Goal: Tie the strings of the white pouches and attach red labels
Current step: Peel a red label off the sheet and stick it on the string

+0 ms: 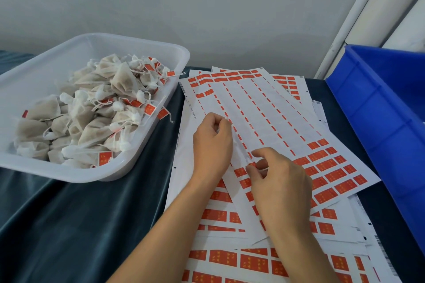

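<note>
Two hands are working over the label sheets (259, 117) in the middle of the frame. The right hand (279, 181) is pinching a red label (251, 164) at its corner, grip closed on it, while the left hand (212, 145), fingers curled, is resting on the sheet just above; whether it is holding anything I cannot tell. Peeling slowly at a low angle, with the sheet pinned down, should be keeping the label flat. White pouches (92, 112) are lying heaped in the white tray (147, 161) at upper left. A blue bin (379, 108) is cut off at the right edge, and the print on the labels is too small to read.
</note>
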